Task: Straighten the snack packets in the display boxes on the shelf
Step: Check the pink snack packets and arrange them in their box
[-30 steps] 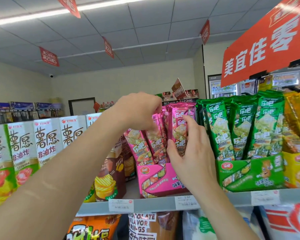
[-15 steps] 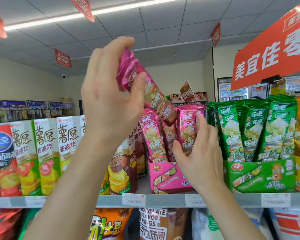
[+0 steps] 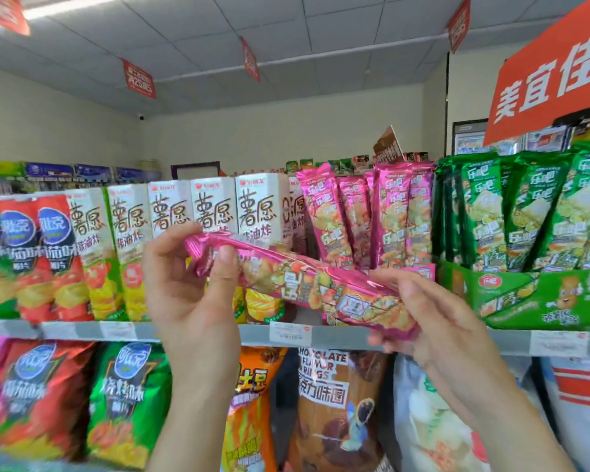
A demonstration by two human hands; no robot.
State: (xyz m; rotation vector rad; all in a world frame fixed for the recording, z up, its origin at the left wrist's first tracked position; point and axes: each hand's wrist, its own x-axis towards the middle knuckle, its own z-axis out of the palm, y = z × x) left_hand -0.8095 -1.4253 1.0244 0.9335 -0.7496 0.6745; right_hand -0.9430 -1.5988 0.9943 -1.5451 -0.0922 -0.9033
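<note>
A long pink snack packet (image 3: pixel 307 284) lies almost level in front of the shelf, held at both ends. My left hand (image 3: pixel 191 287) pinches its left end between thumb and fingers. My right hand (image 3: pixel 433 318) grips its right end from below. Behind it, several pink packets (image 3: pixel 361 216) stand upright in a pink display box (image 3: pixel 419 271), which the held packet mostly hides. To the right, green packets (image 3: pixel 525 212) stand in a green display box (image 3: pixel 539 298).
White upright snack cartons (image 3: pixel 171 216) and red and green chip bags fill the shelf to the left. The grey shelf edge (image 3: pixel 321 335) carries price labels. Large snack bags sit on the shelf below. A red sign (image 3: pixel 552 73) hangs at the upper right.
My left hand lifted one pink packet out of the box, then brought it down in front of the shelf. My right hand left the standing packets and took hold of its other end.
</note>
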